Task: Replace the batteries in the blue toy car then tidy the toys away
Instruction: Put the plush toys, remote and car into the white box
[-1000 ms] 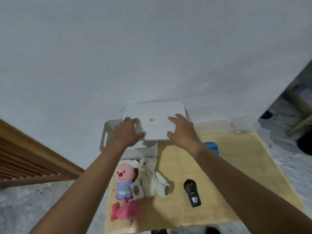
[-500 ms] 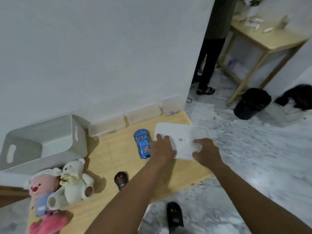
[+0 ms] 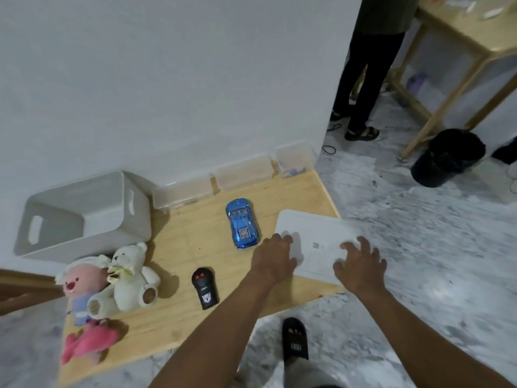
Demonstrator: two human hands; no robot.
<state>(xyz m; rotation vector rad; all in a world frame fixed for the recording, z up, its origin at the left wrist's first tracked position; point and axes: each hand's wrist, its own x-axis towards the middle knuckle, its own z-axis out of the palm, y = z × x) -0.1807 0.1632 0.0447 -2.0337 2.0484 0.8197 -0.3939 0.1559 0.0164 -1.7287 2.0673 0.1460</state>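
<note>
Bin point(image 3: 81, 217) of white plastic stands uncovered at the ten o'clock corner of the worktop point(image 3: 181, 247). At its six o'clock lie the soft toys: a pink doll point(image 3: 79, 285), a white teddy bear point(image 3: 131, 275) and a pink plush point(image 3: 86, 343). The black remote point(image 3: 205, 288) lies near the middle. The blue toy car point(image 3: 242, 226) sits on its wheels at the remote's one o'clock, untouched.

Next comes the left hand point(image 3: 275, 256), resting on the near left part of the white lid point(image 3: 316, 239) with fingers loosely bent and pinching nothing visible. The lid lies at the worktop's three o'clock end, overhanging the edge. The right hand point(image 3: 359, 261) rests on its right part, fingers spread wide.

The step in hand looks like setting the lid aside, so the battery swap has not begun. The next move probably calls for freeing both hands, reaching to nine o'clock for the car and turning it over to find the battery cover.

A second ago both hands held the lid over the bin. Half a second ago they gripped it at this end; since then the right fingers have splayed.
</note>
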